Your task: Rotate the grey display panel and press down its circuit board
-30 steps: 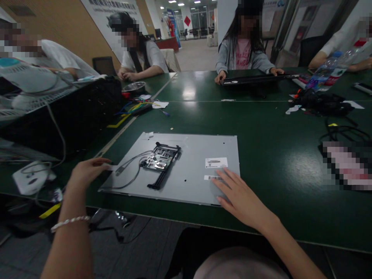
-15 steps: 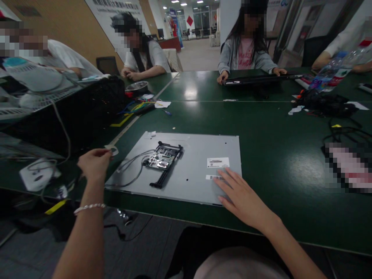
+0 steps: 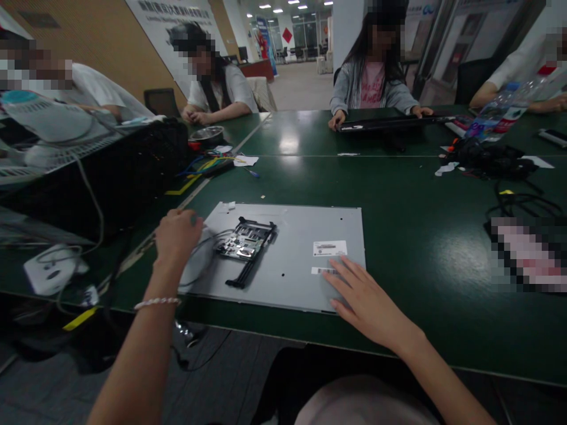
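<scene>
Hands are way apart. The gray panel [image 3: 305, 236] is under the right hand [image 3: 361, 298], which is kinda flat, fingers spread. Left hand [image 3: 177, 236] is curled, can't tell if it's pinching anything. Circuit board [image 3: 245, 243] sits between them.

I get one head-worn view, looking forward and down: left hand [image 3: 177, 236], right hand [image 3: 361, 298] and grey panel [image 3: 305, 233] near, green table [image 3: 398, 195] stretching away, pale floor [image 3: 299, 88] farthest off.

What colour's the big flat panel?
The flat rectangular metal panel is grey; see the head view.
</scene>
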Available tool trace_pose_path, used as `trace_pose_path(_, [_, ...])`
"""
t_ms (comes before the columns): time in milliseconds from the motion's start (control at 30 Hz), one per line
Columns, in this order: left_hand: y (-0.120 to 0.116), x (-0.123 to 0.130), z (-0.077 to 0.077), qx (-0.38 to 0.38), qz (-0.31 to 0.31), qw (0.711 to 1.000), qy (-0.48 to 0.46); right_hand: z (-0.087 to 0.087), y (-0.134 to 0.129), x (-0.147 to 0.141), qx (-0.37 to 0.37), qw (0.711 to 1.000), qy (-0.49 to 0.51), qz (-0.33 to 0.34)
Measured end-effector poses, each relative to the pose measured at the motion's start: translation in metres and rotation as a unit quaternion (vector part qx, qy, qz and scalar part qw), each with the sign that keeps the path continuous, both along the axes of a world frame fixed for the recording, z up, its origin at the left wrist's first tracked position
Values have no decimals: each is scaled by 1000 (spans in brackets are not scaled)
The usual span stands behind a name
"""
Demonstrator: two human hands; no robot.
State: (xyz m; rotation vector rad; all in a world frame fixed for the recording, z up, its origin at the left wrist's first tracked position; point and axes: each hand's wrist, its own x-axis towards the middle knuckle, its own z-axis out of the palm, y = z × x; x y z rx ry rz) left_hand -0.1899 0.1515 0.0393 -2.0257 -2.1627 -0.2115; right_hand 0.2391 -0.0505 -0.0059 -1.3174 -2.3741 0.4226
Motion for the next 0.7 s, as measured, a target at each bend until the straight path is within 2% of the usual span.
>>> trace_pose_path(67, [10,21,2,-5,-49,996,73,0,0,0,-5,1000,-5,2])
trace_pose_path(167, [26,46,-2,-35,-93,989,113,1,-1,2,-11,1000,-9,2])
trace_pose_path(267, [40,60,-8,-35,-89,987,132,3,-2,4,-12,1000,-6,3])
trace_pose_path(367, [51,66,-7,-35,-79,986,145,5,-4,5,-11,1000,0,4])
trace_pose_path(533, [52,59,9,-30,-72,990,117,6,-4,5,-9,1000,2,3])
trace_pose_path(700, [28,22,23,-18,-42,998,46,5,-4,4,-3,1000,-3,3])
